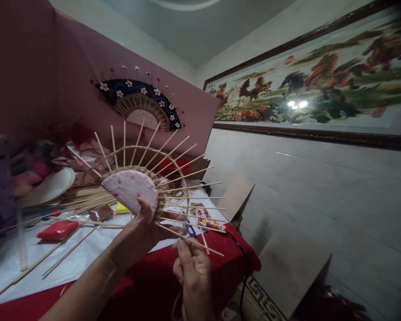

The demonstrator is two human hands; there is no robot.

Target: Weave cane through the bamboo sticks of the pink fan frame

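Note:
My left hand [142, 234] grips a half-round fan frame [130, 189] by its lower right side, thumb on the front, other fingers behind. Pale floral cloth covers its centre, edged by a band of woven cord [160, 200]. Thin wooden sticks fan outward from this band, and an outer ring of twisted twine [186, 178] crosses them partway along. At the lowest sticks, my right hand [195, 272] is closed in a pinch on the twine where the ring ends. A loose strand seems to hang below that hand. Its fingertips partly hide the crossing.
On the red-and-white covered table [96, 249] lie loose sticks [87, 196], a red packet [57, 230], a brown packet [101, 213] and blue-handled scissors [190, 228]. A finished-looking fan [140, 96] hangs on the pink panel [194, 107] behind. A black cable [242, 249] drops over the right edge.

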